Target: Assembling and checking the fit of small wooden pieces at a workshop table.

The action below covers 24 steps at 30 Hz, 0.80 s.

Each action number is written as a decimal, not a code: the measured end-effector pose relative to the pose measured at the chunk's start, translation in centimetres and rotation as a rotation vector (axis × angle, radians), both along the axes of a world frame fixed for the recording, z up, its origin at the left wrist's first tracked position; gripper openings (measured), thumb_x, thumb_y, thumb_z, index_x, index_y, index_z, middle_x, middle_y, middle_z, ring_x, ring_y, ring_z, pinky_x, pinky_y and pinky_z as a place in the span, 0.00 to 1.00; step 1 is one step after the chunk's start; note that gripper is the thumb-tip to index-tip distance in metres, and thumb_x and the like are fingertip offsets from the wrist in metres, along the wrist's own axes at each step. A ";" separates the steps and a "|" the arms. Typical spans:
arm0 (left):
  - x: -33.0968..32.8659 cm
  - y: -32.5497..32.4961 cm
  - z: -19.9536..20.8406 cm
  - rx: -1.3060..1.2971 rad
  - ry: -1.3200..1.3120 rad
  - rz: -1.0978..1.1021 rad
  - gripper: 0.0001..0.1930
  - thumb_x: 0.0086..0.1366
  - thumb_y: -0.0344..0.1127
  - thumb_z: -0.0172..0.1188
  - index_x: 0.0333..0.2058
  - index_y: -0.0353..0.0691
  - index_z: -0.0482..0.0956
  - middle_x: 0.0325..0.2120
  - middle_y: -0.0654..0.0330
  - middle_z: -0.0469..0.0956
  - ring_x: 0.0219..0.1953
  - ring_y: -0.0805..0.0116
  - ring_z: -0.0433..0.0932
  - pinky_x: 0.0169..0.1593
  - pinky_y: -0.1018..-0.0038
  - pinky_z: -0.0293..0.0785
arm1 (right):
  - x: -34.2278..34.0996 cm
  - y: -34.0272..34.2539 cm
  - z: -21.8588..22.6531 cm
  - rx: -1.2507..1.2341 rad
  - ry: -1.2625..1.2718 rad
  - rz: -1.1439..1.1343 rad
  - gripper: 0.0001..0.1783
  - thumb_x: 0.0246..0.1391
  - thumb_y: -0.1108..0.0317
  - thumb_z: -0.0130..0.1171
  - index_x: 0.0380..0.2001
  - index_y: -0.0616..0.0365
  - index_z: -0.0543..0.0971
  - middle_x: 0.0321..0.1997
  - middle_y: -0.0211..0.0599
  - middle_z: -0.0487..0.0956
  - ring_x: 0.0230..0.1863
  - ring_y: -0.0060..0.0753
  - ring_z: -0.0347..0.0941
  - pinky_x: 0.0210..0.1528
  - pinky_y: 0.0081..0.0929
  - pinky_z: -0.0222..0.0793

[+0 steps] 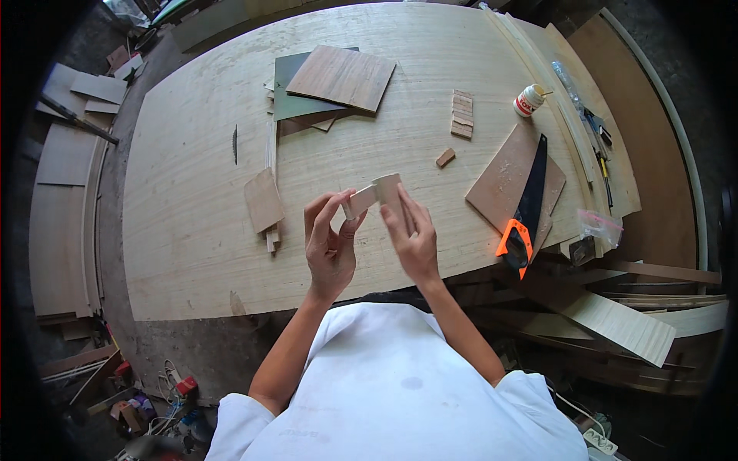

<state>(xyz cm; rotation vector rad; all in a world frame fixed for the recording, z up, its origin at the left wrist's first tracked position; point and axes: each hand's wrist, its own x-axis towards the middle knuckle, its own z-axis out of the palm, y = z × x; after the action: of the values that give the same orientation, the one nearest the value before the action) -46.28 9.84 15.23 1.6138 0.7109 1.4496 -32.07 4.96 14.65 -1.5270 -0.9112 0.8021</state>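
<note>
Above the near part of the table, my left hand (330, 250) pinches a small pale wooden block (361, 200) between thumb and fingers. My right hand (413, 242) is closed round a flat, beige strip-like piece (390, 194); whether it is wood or folded sandpaper I cannot tell. That piece meets the right end of the block. Beyond my right hand a small brown wooden block (446, 158) lies on the table. Farther back is a row of small wooden pieces (462, 114) laid side by side.
A handsaw (529, 200) with an orange handle rests on a dusty board (496, 184) at right. Behind it stands a white glue bottle (528, 101). Stacked panels (344, 77) lie at the back, and a thin board (264, 201) on strips at left. Long strips (550, 100) line the right edge.
</note>
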 end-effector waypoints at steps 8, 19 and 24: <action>0.0 0.6 -0.8 -0.021 -0.050 -0.017 0.27 0.65 0.10 0.56 0.61 0.38 0.68 0.57 0.54 0.65 0.60 0.62 0.74 0.59 0.69 0.81 | -0.6 0.5 1.3 0.026 -0.156 0.029 0.37 0.62 0.46 0.64 0.66 0.59 0.73 0.57 0.58 0.75 0.59 0.49 0.74 0.60 0.38 0.71; -0.7 0.9 -0.9 -0.020 -0.024 -0.025 0.25 0.65 0.11 0.57 0.58 0.38 0.71 0.56 0.54 0.67 0.60 0.63 0.72 0.61 0.69 0.78 | -0.9 1.2 1.2 0.077 -0.143 0.040 0.35 0.59 0.49 0.67 0.65 0.55 0.76 0.56 0.56 0.75 0.57 0.51 0.75 0.60 0.39 0.71; -0.8 1.0 1.0 -0.017 -0.106 -0.046 0.21 0.70 0.17 0.55 0.59 0.37 0.70 0.57 0.55 0.66 0.61 0.63 0.72 0.60 0.64 0.81 | 0.0 1.7 -0.2 0.125 -0.242 0.013 0.35 0.59 0.50 0.68 0.65 0.57 0.75 0.56 0.56 0.75 0.58 0.50 0.74 0.61 0.38 0.70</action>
<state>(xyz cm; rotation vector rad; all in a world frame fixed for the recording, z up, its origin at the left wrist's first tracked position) -47.03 10.79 16.26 1.5184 0.6197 1.4804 -32.07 6.67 14.47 -1.5304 -1.1283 0.5656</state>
